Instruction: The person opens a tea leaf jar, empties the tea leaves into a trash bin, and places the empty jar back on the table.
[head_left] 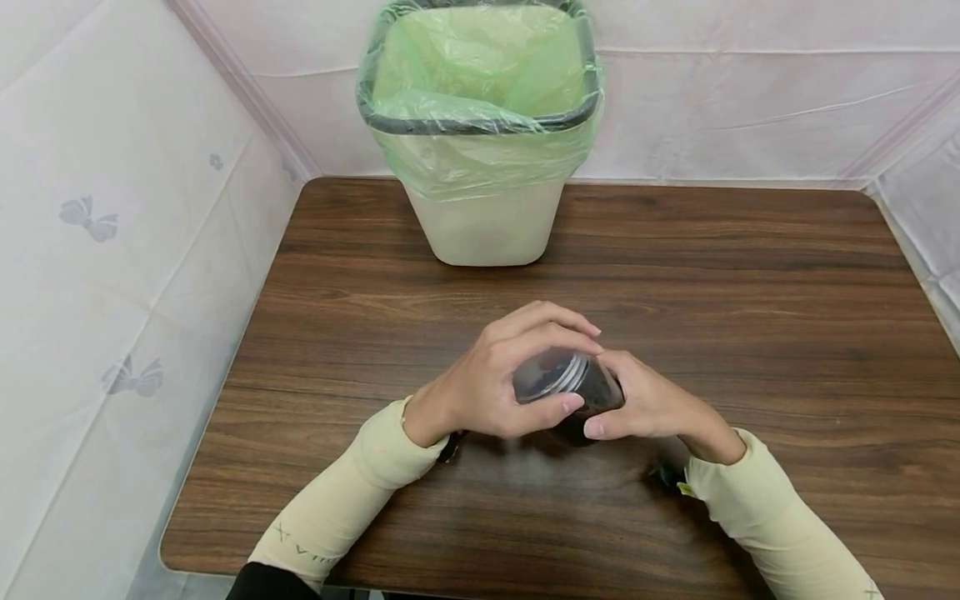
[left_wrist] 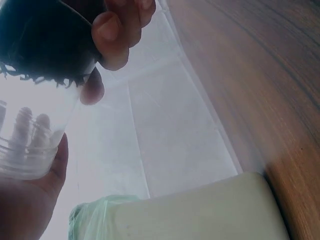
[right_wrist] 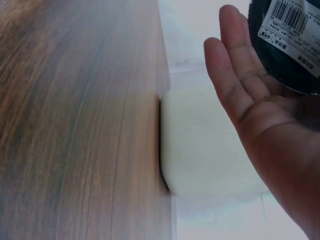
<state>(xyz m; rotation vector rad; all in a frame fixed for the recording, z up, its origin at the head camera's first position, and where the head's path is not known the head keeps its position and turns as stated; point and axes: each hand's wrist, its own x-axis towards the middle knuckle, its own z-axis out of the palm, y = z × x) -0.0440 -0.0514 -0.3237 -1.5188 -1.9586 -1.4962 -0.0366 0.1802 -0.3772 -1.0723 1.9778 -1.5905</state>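
Note:
A clear plastic jar point(head_left: 597, 390) with dark, shredded contents lies tilted between my two hands above the table. My left hand point(head_left: 495, 379) curls round its clear, ridged end, thumb on the near side and fingers over the far side. My right hand point(head_left: 660, 402) holds the dark base end, its thumb in front. In the left wrist view the dark contents point(left_wrist: 45, 42) sit toward the base, leaving the ridged end see-through. The right wrist view shows a white barcode label point(right_wrist: 292, 32) on the jar's base, beside the right fingers. Whether a lid is on cannot be made out.
A pale bin point(head_left: 491, 229) lined with a green plastic bag point(head_left: 487, 162) stands at the back of the brown wooden table point(head_left: 712, 275). White sheeting point(head_left: 135, 275) hangs behind and at both sides.

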